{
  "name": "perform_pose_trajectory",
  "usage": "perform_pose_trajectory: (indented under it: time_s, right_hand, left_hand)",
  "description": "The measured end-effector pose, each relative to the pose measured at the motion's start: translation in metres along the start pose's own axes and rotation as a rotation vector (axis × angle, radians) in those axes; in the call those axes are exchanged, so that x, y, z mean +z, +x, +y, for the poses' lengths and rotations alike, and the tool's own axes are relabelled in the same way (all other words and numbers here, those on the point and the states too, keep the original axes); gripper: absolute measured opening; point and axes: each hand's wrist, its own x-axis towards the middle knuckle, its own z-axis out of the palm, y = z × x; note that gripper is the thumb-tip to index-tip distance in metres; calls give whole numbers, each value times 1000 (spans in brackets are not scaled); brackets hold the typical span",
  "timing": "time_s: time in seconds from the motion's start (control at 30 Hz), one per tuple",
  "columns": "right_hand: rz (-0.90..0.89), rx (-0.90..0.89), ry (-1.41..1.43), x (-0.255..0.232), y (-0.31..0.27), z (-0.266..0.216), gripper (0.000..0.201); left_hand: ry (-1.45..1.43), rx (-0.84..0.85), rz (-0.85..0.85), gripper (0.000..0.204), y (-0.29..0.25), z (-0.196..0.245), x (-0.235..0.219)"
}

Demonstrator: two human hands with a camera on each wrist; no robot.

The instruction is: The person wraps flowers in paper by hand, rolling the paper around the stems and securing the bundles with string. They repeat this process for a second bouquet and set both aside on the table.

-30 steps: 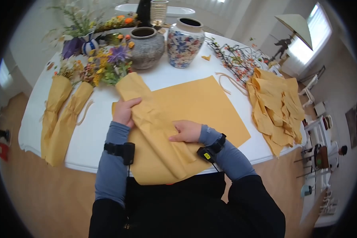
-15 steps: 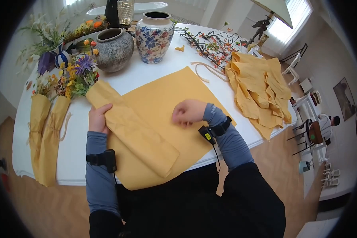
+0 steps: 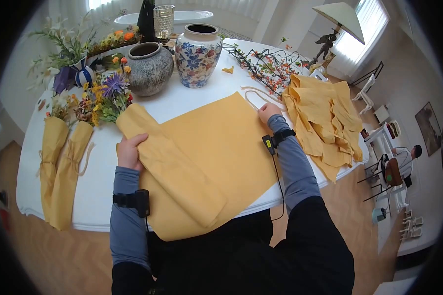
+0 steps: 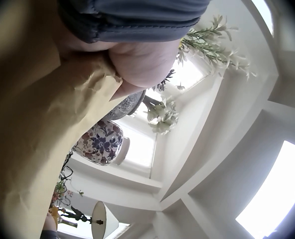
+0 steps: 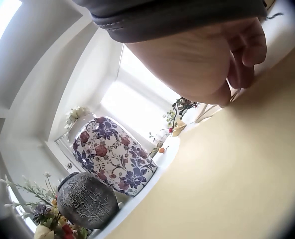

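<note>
A rolled yellow paper wrap (image 3: 177, 169) lies slantwise over a flat yellow paper sheet (image 3: 221, 128), and flowers show at its upper end. My left hand (image 3: 130, 151) grips the wrap near that end, thumb on top. In the left wrist view, creased paper (image 4: 48, 124) runs out from under the palm. My right hand (image 3: 269, 112) is at the sheet's far right edge, pinching a tan cord (image 3: 248, 88) that loops on the white table. The right wrist view shows the curled fingers (image 5: 244, 69) low beside the sheet, with the cord at their tips.
Two tied paper-wrapped bouquets (image 3: 66, 172) lie at the left. Behind stand a grey pot (image 3: 150, 71) and a floral vase (image 3: 198, 56). Twigs with orange blossoms (image 3: 268, 69) lie at the back right, above crumpled yellow paper (image 3: 322, 118) along the table's right side.
My right hand has left the paper wrap and moved right and away from me to the cord, which it now pinches. The left hand keeps its grip on the wrap.
</note>
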Motion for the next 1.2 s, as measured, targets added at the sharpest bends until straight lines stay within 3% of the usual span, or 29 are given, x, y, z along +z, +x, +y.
perform_pose_trajectory:
  time_s: [0.1, 0.2, 0.27, 0.3, 0.37, 0.47, 0.5, 0.57, 0.63, 0.7, 0.73, 0.87, 1.07, 1.2]
  right_hand:
    - [63, 2, 44, -15, -11, -13, 21]
    - [36, -117, 248, -43, -42, -50, 18]
    - [-170, -341, 506, -59, -74, -87, 13]
    - [-177, -342, 511, -61, -86, -104, 13]
    - [-544, -454, 679, -62, -109, -135, 22]
    - [-701, -524, 766, -71, -138, -171, 28]
    - [-711, -532, 770, -64, -133, -172, 28]
    - [-313, -745, 485, -52, -112, -167, 34]
    - [-364, -676, 421, -51, -105, -159, 38]
    - [-354, -762, -5, -30, -94, -139, 44]
    - [-403, -791, -67, -14, -86, -127, 41]
    - [-433, -724, -81, -7, -102, -134, 20]
    - [-422, -638, 38, -4, -116, -170, 14]
    - [-418, -686, 125, 13, -123, -204, 14]
  left_hand:
    - [-39, -9, -36, 51, -2, 2, 3]
    - [20, 23, -60, 49, -3, 1, 2]
    - [24, 40, -104, 48, -3, -1, 1]
    - [29, 39, -97, 48, -3, 0, 1]
    - [-27, 12, -132, 51, -4, 3, 0]
    - [-89, -13, -174, 49, -4, 8, -4]
    - [-85, -8, -162, 49, -3, 8, -6]
    - [-108, -12, -180, 48, -2, 7, -7]
    - [-107, -7, -186, 48, -3, 7, -5]
    - [-111, -1, -194, 48, -4, 7, -2]
    - [-116, 0, -201, 48, -5, 8, 0]
    - [-123, -29, -205, 48, -11, 12, 6]
    - [-152, -57, -206, 48, -9, 11, 4]
    - [-151, -35, -200, 49, -9, 8, 6]
